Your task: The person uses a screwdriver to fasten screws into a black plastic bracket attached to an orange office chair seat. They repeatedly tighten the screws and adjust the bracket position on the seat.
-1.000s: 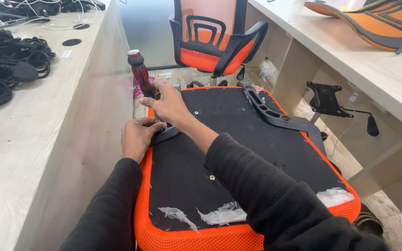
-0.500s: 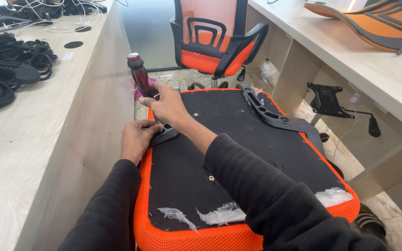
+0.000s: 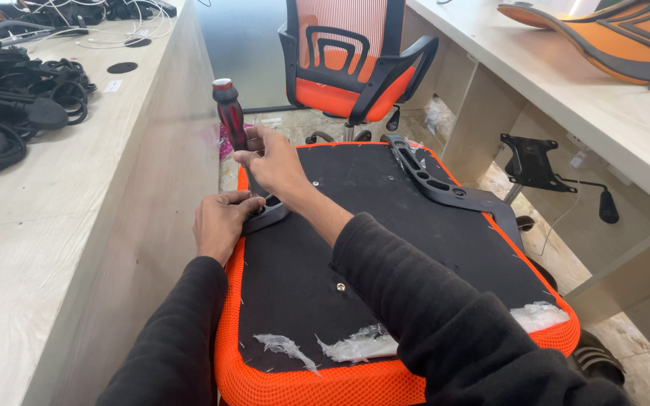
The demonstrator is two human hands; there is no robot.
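Head view: black armrest bracket (image 3: 445, 184) on upturned seat (image 3: 385, 248), finished chair (image 3: 355, 64) beyond.

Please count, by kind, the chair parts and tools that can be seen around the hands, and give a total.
Finished chairs: 1
Seat pans upside down: 1
Armrests on the seat: 2
Seat backs on the desk: 1
Black base plates with lever: 1
Screwdrivers: 1, in the right hand; the left hand steadies one armrest
Total: 7
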